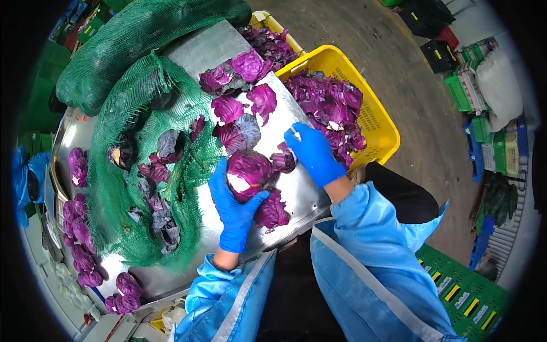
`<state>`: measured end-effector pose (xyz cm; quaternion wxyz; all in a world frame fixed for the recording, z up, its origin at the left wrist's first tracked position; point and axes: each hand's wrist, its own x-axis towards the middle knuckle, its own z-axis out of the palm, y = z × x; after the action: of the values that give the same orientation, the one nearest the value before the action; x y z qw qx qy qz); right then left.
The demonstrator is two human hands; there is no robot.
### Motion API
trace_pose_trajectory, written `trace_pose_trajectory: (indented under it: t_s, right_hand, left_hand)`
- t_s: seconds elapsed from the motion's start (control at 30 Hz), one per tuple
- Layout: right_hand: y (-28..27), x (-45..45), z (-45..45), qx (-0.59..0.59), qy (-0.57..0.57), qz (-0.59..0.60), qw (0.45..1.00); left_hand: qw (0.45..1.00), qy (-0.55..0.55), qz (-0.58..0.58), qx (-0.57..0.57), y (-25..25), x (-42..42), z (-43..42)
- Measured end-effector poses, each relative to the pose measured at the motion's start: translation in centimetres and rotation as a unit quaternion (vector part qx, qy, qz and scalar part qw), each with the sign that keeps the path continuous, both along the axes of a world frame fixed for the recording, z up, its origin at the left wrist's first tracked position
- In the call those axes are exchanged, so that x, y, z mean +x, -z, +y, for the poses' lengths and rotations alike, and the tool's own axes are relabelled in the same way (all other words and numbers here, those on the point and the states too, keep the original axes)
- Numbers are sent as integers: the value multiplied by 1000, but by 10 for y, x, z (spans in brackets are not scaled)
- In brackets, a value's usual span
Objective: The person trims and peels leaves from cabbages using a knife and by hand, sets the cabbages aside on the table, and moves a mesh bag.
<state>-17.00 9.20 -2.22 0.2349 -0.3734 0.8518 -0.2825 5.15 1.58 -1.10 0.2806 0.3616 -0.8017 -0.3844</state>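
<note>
My left hand, in a blue glove, is wrapped round the near left side of a red cabbage. A pale cut patch shows on the cabbage, which is slightly blurred. To its right, my right hand, also blue-gloved, is closed on a small thin pale tool; most of it is hidden in the fingers. Loose purple leaves lie against the cabbage on the near side. More outer leaves are scattered beyond it on the metal table.
A yellow crate heaped with purple leaves stands beyond the table's right edge, another yellow crate behind it. Green netting with cabbages and leaves covers the table's left. A full net sack lies at the back. Peeled cabbages line the left edge.
</note>
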Motion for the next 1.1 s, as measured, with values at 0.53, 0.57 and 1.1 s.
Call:
trace_pose_trajectory:
  t_s: [0.53, 0.57, 1.1]
  right_hand:
    - [-40, 43, 29, -183, 92, 89, 975]
    - [-42, 51, 34, -108, 64, 101, 987]
    - [-20, 40, 17, -42, 86, 18, 995]
  left_hand:
    - [978, 197, -53, -31, -20, -40, -30]
    - [979, 190, -65, -46, -16, -41, -28]
    - [988, 78, -129, -9, -29, -56, -5]
